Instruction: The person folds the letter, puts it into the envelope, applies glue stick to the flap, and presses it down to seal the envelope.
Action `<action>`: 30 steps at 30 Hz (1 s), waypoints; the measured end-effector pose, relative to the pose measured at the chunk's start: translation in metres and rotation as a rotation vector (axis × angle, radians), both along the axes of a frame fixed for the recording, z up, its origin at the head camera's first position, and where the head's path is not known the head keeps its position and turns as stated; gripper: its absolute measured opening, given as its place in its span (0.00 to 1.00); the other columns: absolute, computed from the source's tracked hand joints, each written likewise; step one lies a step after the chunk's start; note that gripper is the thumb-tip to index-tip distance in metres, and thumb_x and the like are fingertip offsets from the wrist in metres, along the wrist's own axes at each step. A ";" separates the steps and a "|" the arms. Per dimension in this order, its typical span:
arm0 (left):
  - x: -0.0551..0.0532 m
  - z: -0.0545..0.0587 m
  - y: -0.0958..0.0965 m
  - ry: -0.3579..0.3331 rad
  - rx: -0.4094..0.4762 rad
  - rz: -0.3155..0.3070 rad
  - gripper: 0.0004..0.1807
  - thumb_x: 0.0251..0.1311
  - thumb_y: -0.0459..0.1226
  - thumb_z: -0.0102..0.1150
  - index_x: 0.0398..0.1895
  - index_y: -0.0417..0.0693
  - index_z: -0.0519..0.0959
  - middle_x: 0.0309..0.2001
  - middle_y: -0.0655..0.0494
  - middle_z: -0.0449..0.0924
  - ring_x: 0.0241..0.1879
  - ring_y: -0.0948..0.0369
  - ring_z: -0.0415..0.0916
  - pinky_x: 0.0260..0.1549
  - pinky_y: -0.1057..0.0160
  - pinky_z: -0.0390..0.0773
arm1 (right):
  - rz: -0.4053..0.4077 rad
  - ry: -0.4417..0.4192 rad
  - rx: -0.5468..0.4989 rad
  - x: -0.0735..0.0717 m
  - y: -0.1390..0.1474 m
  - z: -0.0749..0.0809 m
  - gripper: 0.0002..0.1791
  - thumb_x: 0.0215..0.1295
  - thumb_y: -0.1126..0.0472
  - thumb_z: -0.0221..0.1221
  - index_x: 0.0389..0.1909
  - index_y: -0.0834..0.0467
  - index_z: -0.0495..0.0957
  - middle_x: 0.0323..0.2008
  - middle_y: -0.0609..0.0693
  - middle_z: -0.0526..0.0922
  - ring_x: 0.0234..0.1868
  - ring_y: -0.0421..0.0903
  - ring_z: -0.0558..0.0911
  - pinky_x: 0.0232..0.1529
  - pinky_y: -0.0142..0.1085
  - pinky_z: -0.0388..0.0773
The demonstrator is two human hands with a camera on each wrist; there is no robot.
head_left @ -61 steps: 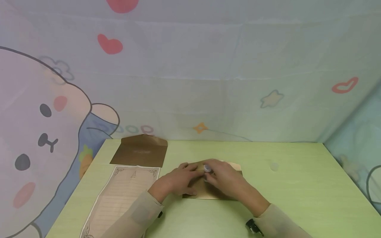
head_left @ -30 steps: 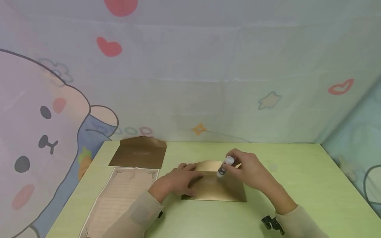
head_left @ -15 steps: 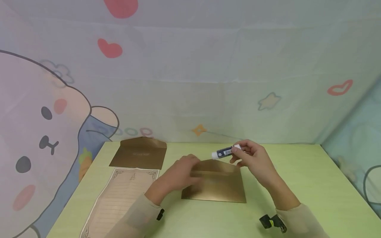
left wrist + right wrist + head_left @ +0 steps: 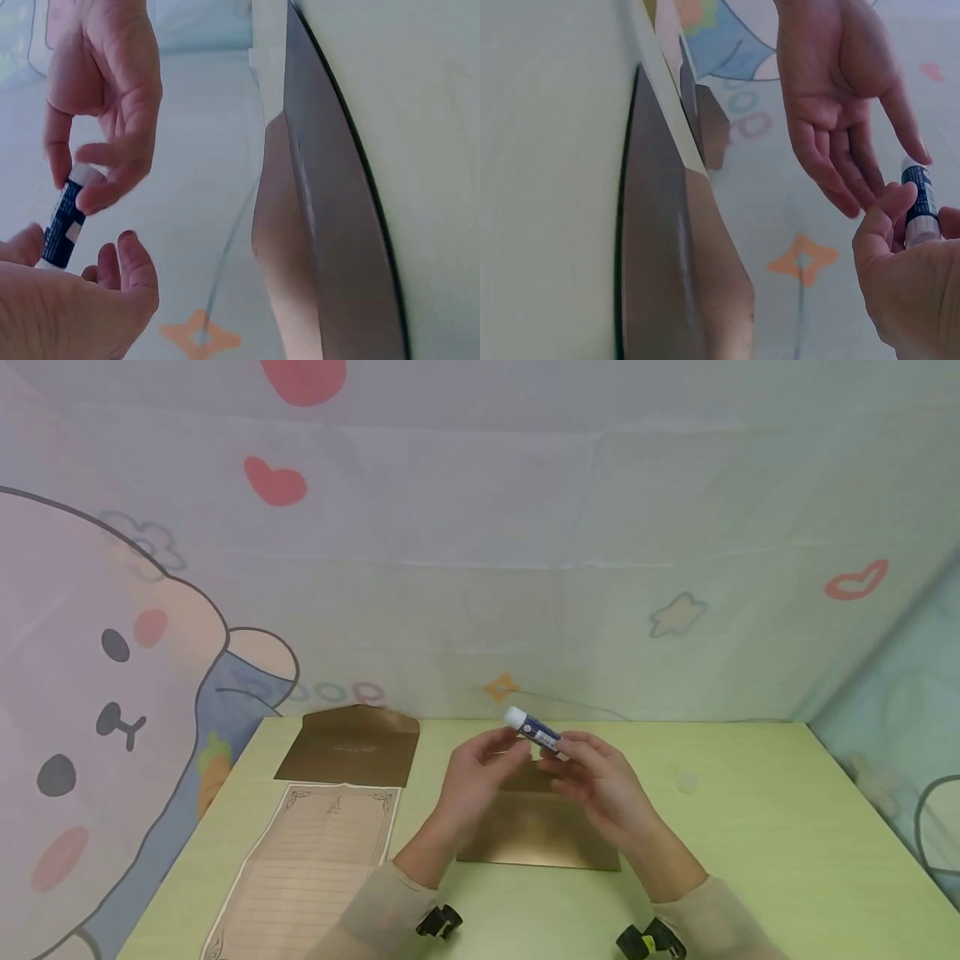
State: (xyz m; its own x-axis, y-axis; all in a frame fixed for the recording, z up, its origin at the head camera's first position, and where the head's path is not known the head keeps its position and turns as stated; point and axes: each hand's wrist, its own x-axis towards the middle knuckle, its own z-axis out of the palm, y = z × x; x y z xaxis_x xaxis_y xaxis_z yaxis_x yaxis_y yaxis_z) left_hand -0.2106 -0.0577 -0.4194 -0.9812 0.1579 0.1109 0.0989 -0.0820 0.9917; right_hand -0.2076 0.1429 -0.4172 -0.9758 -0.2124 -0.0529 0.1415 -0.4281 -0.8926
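Note:
Above the brown-gold envelope (image 4: 540, 831), my right hand (image 4: 603, 781) holds a glue stick (image 4: 538, 732) between thumb and fingers, tilted, its white end up to the left. In the right wrist view the fingers pinch the stick's dark-blue labelled body (image 4: 921, 196) near its lower white part. My left hand (image 4: 472, 781) is raised beside it, fingers loosely bent and parted. Its thumb reaches right up to the stick's far white end in the right wrist view. The envelope lies flat with its flap pointing away, partly hidden behind both hands.
At the left lies a lined letter sheet (image 4: 315, 852) with an ornate border. A second brown envelope (image 4: 352, 756) sits behind it, flap open. A small translucent round piece (image 4: 686, 782) rests on the table (image 4: 765, 843) at the right. A printed cloth (image 4: 465, 527) hangs behind.
The glue stick was down at the envelope's flap; my right hand has lifted it and turned it. My left hand has left the envelope and risen toward the stick.

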 end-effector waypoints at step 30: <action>-0.004 -0.013 0.009 -0.070 0.302 0.105 0.19 0.73 0.34 0.66 0.58 0.27 0.80 0.44 0.49 0.87 0.41 0.60 0.87 0.53 0.59 0.84 | -0.025 0.011 0.143 0.002 -0.018 -0.026 0.12 0.78 0.62 0.62 0.53 0.65 0.78 0.41 0.54 0.88 0.39 0.45 0.88 0.44 0.34 0.86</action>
State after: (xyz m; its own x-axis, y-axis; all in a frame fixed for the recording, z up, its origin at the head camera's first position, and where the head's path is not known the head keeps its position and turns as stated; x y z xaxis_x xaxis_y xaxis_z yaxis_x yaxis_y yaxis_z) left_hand -0.2148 -0.0485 -0.4325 -0.9972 0.0260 0.0695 0.0551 -0.3667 0.9287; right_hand -0.2057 0.1250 -0.4437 -0.9814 -0.1785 -0.0704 0.1223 -0.2994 -0.9462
